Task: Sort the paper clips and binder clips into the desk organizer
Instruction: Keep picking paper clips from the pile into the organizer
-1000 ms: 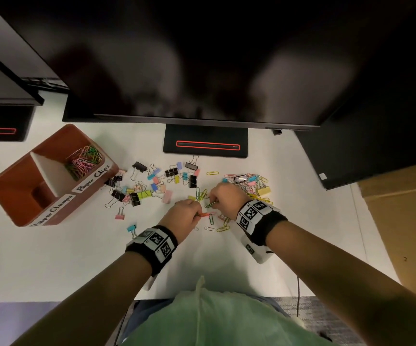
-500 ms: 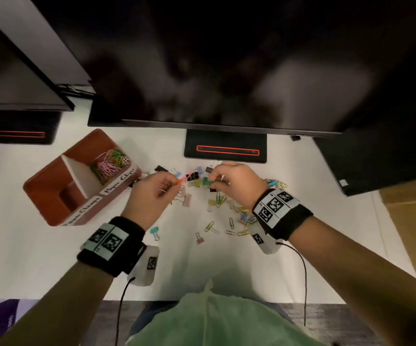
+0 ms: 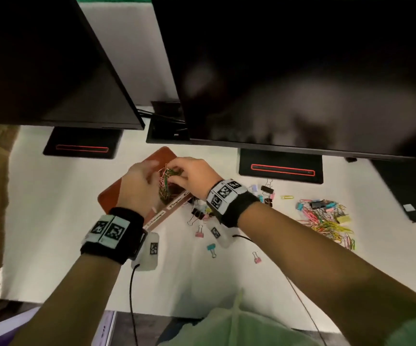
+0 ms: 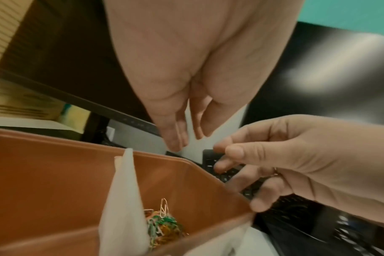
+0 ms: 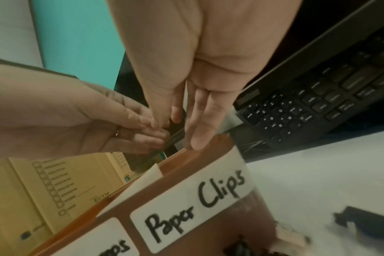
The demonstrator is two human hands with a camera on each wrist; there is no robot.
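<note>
The brown desk organizer (image 3: 112, 198) stands left of centre on the white desk. Its compartment labelled "Paper Clips" (image 5: 197, 204) holds a tangle of coloured paper clips (image 3: 165, 187) (image 4: 162, 223). Both hands hover close together over that compartment. My left hand (image 3: 149, 174) (image 4: 182, 138) points its fingers straight down with nothing in them. My right hand (image 3: 179, 174) (image 5: 182, 131) is just to its right, fingers extended above the rim, and I see nothing held. A white divider (image 4: 123, 199) separates the two compartments. The left compartment is hidden by my left hand in the head view.
A heap of loose paper clips (image 3: 326, 221) lies at the right of the desk. Binder clips (image 3: 198, 213) are scattered beside the organizer and nearer me (image 3: 211, 248). Two monitor stands (image 3: 280, 168) (image 3: 82, 147) stand behind, with a keyboard (image 5: 318, 104) beyond the organizer.
Both hands left the loose clips and moved left to the organizer's paper clip compartment. The clips pinched half a second ago no longer show in the fingers.
</note>
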